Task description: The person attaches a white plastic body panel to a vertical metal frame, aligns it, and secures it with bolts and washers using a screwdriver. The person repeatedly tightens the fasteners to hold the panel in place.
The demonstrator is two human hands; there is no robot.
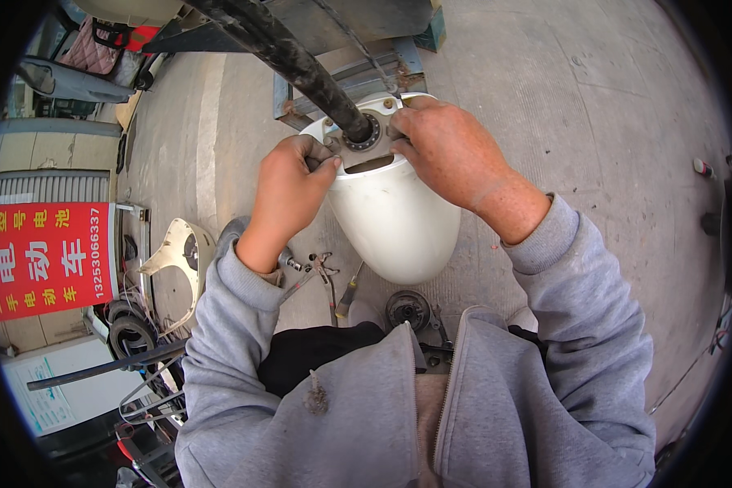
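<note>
A white scooter front fender (394, 220) stands in front of me, its rounded end toward me. At its top lies a grey metal plate with a bearing ring (372, 145), and a long black steering tube (293, 65) slants up to the left out of that ring. My left hand (293, 183) is closed, thumb and fingers pinched at the fender's left upper edge. On the opposite side my right hand (447, 150) grips the right upper edge, its fingers curled over the rim. Any small part under the fingertips is hidden.
A screwdriver (349, 297) and a metal tool with a cable (324, 268) lie below the fender, beside a round hub-like part (408, 310). A cream body panel (183, 272) and a tyre (132, 337) are at left, near a red sign (49, 256). A metal frame (350, 73) stands behind.
</note>
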